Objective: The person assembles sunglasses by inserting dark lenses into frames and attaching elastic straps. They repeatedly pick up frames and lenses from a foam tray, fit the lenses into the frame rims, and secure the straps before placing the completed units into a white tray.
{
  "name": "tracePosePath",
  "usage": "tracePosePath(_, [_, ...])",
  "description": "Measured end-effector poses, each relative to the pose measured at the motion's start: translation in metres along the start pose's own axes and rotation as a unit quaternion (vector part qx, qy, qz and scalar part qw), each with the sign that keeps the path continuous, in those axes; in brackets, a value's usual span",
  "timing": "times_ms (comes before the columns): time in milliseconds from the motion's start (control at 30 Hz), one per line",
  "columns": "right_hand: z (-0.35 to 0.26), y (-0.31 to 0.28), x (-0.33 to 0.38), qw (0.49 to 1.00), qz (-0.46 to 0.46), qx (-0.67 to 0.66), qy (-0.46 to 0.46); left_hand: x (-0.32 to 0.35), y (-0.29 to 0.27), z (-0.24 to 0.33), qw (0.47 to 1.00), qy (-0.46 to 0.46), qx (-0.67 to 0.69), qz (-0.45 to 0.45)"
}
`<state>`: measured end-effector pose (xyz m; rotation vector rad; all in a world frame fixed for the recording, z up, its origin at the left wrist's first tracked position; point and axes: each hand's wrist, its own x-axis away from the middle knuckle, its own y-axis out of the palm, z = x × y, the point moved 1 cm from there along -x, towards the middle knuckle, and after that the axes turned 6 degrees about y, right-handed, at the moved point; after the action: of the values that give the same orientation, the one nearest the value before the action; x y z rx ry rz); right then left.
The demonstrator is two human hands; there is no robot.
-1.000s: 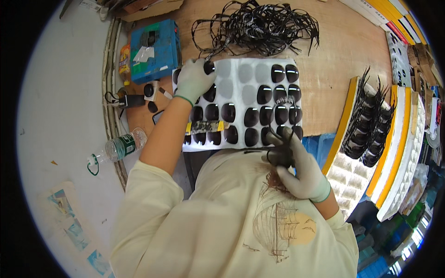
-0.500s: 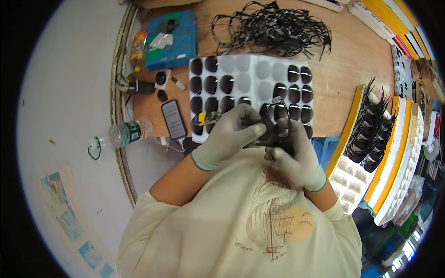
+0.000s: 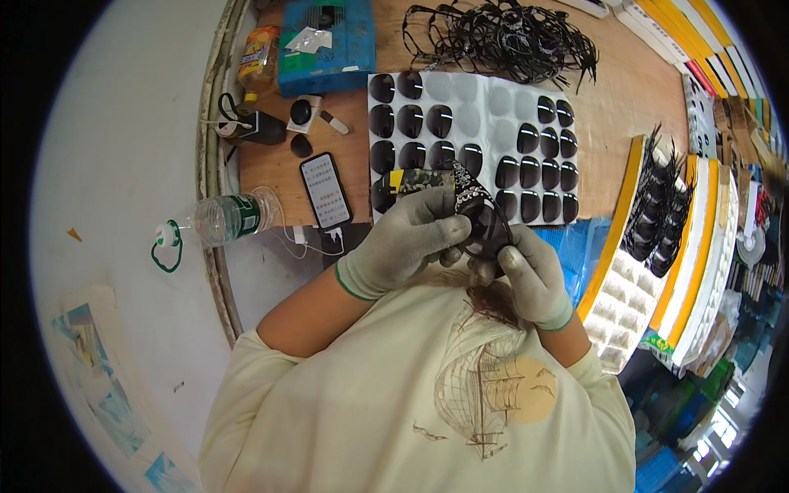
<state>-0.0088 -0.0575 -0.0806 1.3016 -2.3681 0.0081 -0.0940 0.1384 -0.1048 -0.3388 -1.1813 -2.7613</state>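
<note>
Both hands wear pale grey gloves with green cuffs. A pair of dark sunglasses (image 3: 488,232) with a patterned black-and-white temple is held up between them, in front of the chest. My left hand (image 3: 404,246) is closed, its thumb and fingers pinching the left side of the glasses. My right hand (image 3: 536,278) grips the lower right edge, thumb on the near side. Just beyond them lies a white sheet (image 3: 480,127) with rows of dark lenses (image 3: 412,121) and several pale grey lens-shaped spots. A camouflage-patterned piece with a yellow end (image 3: 423,181) rests across its lower left.
Tangled black eyeglass frames (image 3: 514,41) are heaped at the far side. A blue box (image 3: 329,62), phone (image 3: 325,191), plastic bottle (image 3: 234,219) and black container (image 3: 263,128) stand left. Trays with yellow edges (image 3: 612,238), one holding black glasses (image 3: 657,214), stand right.
The glasses have turned, so a dark lens and the patterned temple show more plainly. My right thumb has come up onto their lower edge. The view has shifted slightly.
</note>
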Motion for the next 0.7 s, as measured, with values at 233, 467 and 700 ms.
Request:
tracePosePath(233, [0.004, 0.023, 0.0, 0.998, 0.049, 0.038, -0.034, 0.01, -0.009, 0.007, 1.0, -0.017, 0.002, -0.005])
tracePosePath(467, [0.006, 0.039, 0.006, 0.985, 0.117, 0.087, -0.091, 0.013, -0.003, 0.011, 1.0, -0.019, 0.005, -0.022])
tracePosePath(700, [-0.012, 0.041, 0.02, 0.955, 0.13, 0.238, -0.124, 0.016, -0.004, 0.005, 0.997, 0.003, -0.068, -0.045])
